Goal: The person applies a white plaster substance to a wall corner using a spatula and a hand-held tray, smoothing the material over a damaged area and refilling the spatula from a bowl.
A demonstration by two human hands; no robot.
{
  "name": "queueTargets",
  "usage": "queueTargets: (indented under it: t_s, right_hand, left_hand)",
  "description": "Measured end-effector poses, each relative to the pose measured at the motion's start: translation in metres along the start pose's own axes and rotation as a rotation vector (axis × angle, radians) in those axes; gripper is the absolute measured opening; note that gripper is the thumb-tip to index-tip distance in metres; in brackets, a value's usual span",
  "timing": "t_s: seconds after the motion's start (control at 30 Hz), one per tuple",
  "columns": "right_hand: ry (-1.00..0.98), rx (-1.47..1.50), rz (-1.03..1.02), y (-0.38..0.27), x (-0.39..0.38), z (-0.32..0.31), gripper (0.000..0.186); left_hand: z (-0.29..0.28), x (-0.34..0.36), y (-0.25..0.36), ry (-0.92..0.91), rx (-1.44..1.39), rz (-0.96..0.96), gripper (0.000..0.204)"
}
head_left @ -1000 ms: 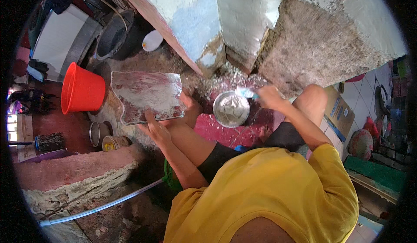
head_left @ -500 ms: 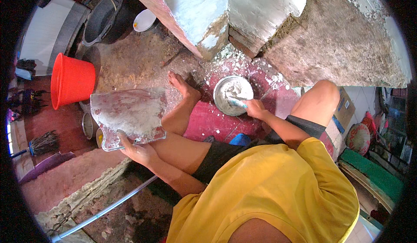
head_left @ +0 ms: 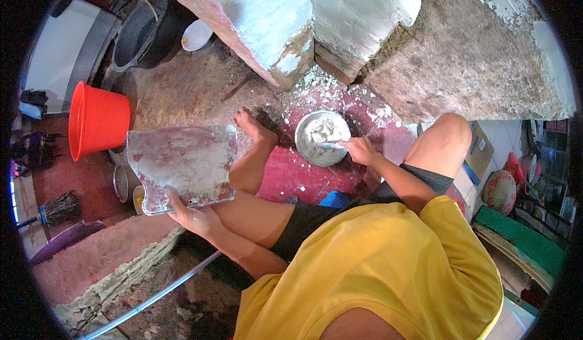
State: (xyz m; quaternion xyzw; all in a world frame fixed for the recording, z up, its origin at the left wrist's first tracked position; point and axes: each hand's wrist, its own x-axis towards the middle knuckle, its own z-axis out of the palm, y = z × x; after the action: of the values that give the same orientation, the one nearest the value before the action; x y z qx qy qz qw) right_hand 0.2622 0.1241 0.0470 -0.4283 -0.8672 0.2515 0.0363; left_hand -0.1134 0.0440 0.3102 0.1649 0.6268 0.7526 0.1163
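Note:
My left hand [head_left: 194,215] grips the lower edge of a flat board [head_left: 182,157], smeared with white paste and reddish patches, held level over my left leg. My right hand [head_left: 361,150] is closed on the handle of a putty knife [head_left: 331,145], whose blade is down in the white paste inside a round metal bowl [head_left: 319,122]. The bowl sits on red floor tiles [head_left: 285,173] strewn with white flakes, between my bare left foot and my right knee.
A white plastered wall [head_left: 358,18] with a rough bare patch [head_left: 461,60] rises ahead. At left stand a red bucket [head_left: 100,121], a black tub [head_left: 136,33] and a brush [head_left: 57,209]. A pale pipe [head_left: 152,297] crosses lower left; cardboard [head_left: 480,154] leans at right.
Since a second ago the board has moved left and down, and my right hand with the putty knife has gone lower, into the bowl. Over the last half second little has changed.

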Motion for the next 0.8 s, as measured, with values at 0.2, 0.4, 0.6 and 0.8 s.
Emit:
queueTargets:
  t_s: [0.2,0.4,0.6,0.8]
  right_hand:
    - [0.134,-0.087,-0.221,-0.012,-0.013,-0.009,0.023]
    - [0.259,-0.065,-0.284,-0.015,-0.020,-0.008,0.019]
    - [0.228,-0.014,-0.343,-0.013,-0.018,-0.005,0.021]
    - [-0.063,0.110,0.028,-0.016,-0.014,0.017,0.025]
  left_hand:
    - [0.003,-0.002,-0.002,0.020,0.034,-0.035,0.042]
    - [-0.009,-0.001,-0.011,-0.084,0.263,0.193,0.042]
    - [0.006,-0.004,0.001,-0.020,0.027,0.018,0.041]
    - [0.013,-0.007,0.009,0.010,-0.030,-0.041,0.040]
